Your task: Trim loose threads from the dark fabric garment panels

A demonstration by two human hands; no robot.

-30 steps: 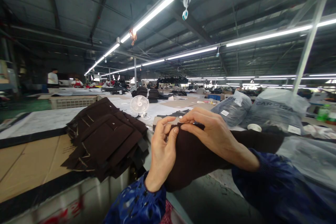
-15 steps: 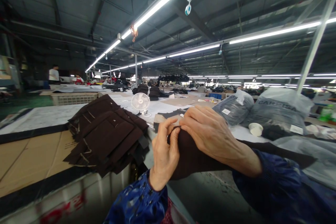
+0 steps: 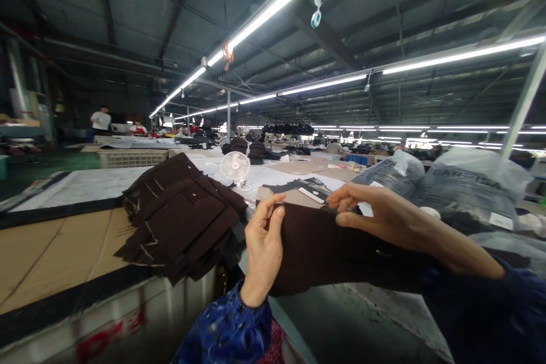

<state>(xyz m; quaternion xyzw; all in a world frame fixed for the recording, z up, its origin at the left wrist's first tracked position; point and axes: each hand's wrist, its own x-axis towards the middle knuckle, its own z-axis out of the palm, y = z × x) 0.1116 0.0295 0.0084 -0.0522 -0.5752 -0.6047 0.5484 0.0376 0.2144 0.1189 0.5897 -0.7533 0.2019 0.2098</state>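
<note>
A dark brown fabric piece (image 3: pixel 311 247) stretches between my hands, its top edge facing up. My left hand (image 3: pixel 264 244) pinches its upper left corner between thumb and fingers. Farther right along the same edge is my right hand (image 3: pixel 362 205), its thumb in front of the cloth and its curled fingers at the edge; how firmly they grip is unclear. A pile of dark brown cut pieces (image 3: pixel 183 210) with pale threads lies to the left of my left hand. Behind the cloth are grey fabric scraps (image 3: pixel 298 185) and a white strip (image 3: pixel 311 195).
A small white fan (image 3: pixel 235 166) stands on the table behind the pile. Plastic-wrapped bundles (image 3: pixel 473 187) sit at the right. Cardboard (image 3: pixel 55 250) covers the left front, above a pale crate (image 3: pixel 106 324) with red marks. People (image 3: pixel 101 119) are far back left.
My right hand has moved right along the cloth's edge, away from my left hand, and more of the fabric shows between them. My left hand keeps its pinch. The view has turned slightly left.
</note>
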